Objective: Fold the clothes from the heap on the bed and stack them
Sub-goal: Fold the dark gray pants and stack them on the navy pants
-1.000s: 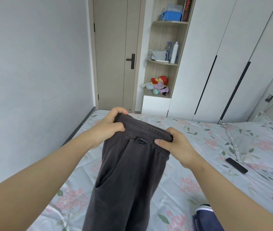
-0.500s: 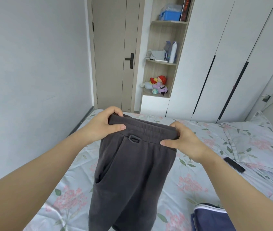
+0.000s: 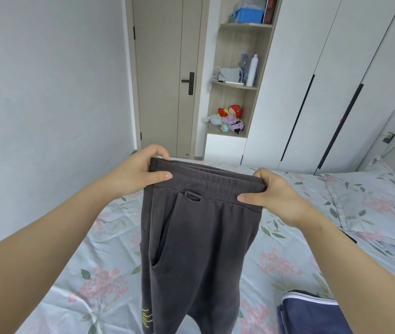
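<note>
Bed (image 3: pixel 71 273): floral sheet, pale blue with pink blooms, filling the lower view from 8 o'clock round to 4 o'clock.
Wardrobe (image 3: pixel 312 68): white doors with dark vertical handles, at 1 to 2 o'clock beyond the bed.
Door (image 3: pixel 162 68): beige, closed, black lever handle, at 12 o'clock.
Trousers (image 3: pixel 198 249): dark grey, held up by the waistband at the centre, above the bed. The legs hang toward 6 o'clock and run out of the lower edge. Side pocket on the left, small loop under the waistband, yellow print (image 3: pixel 147 319) low on the left leg.
Shelves (image 3: pixel 237 97): open wooden niche between door and wardrobe, just right of 12 o'clock, holding a blue box (image 3: pixel 249 14), bottles (image 3: pixel 252 69) and plush toys (image 3: pixel 231 118).
Pillow (image 3: pixel 365 201): same floral cloth, at 3 o'clock.
Navy garment (image 3: pixel 312 317): folded, white piping, lying on the sheet at 5 o'clock, partly behind the right forearm.
Left hand (image 3: pixel 141 173): grasping the waistband's left end, thumb in front, fingers curled behind.
Right hand (image 3: pixel 276 196): grasping the waistband's right end, thumb laid across the front.
</note>
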Available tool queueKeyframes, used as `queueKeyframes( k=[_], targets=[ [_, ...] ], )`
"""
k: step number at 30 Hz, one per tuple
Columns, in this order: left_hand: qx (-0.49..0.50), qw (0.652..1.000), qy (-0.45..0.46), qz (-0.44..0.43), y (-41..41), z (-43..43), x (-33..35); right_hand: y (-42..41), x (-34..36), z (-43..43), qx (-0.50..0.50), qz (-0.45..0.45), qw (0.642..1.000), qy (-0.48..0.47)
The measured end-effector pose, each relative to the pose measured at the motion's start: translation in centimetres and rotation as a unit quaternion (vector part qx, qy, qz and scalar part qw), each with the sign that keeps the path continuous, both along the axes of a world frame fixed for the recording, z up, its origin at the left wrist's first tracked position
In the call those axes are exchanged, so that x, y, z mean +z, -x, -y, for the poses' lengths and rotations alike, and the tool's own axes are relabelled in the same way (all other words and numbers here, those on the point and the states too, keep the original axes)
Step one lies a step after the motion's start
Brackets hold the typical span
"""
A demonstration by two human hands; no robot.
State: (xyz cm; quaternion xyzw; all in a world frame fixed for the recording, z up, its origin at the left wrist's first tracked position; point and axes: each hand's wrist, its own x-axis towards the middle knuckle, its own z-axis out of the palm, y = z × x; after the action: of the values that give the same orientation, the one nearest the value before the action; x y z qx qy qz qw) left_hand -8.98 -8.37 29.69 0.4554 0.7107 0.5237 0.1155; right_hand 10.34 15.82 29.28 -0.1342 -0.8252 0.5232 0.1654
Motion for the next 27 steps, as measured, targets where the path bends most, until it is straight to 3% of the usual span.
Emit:
queueKeyframes(
  k=[4,6,8,10,12,15,20,23,27],
  targets=[
    [-0.006,0.994,0.093,0.05,0.7,0.6,0.0,-0.2,0.0,-1.2,0.054,0.025,0.986,0.156],
    [-0.002,0.987,0.15,0.053,1.0,0.2,-0.3,0.0,0.0,-1.5,0.094,0.093,0.982,0.135],
    [0.01,0.976,0.219,-0.008,1.0,-0.7,-0.6,0.6,-0.3,-1.4,0.092,0.173,0.979,0.057],
    [0.038,0.965,0.252,-0.067,1.1,-1.6,-1.1,1.3,-0.9,-1.2,0.07,0.176,0.981,0.052],
    [0.042,0.974,0.219,-0.039,1.4,-2.0,-1.8,2.0,-1.9,-1.2,0.048,0.118,0.984,0.121],
    [-0.027,0.986,0.161,0.045,1.1,-2.2,-2.5,2.8,-2.8,-1.2,0.015,0.055,0.97,0.236],
    [-0.025,0.986,0.157,-0.039,1.4,-3.1,-3.4,3.9,-2.9,-1.3,-0.004,0.04,0.979,0.198],
    [-0.023,0.991,0.13,-0.024,2.4,-2.8,-2.6,3.6,-2.5,-2.5,0.061,0.032,0.972,0.225],
    [-0.019,0.987,0.157,-0.004,3.5,-3.0,-0.9,3.4,-2.0,-4.0,0.169,0.099,0.944,0.264]
  ],
)
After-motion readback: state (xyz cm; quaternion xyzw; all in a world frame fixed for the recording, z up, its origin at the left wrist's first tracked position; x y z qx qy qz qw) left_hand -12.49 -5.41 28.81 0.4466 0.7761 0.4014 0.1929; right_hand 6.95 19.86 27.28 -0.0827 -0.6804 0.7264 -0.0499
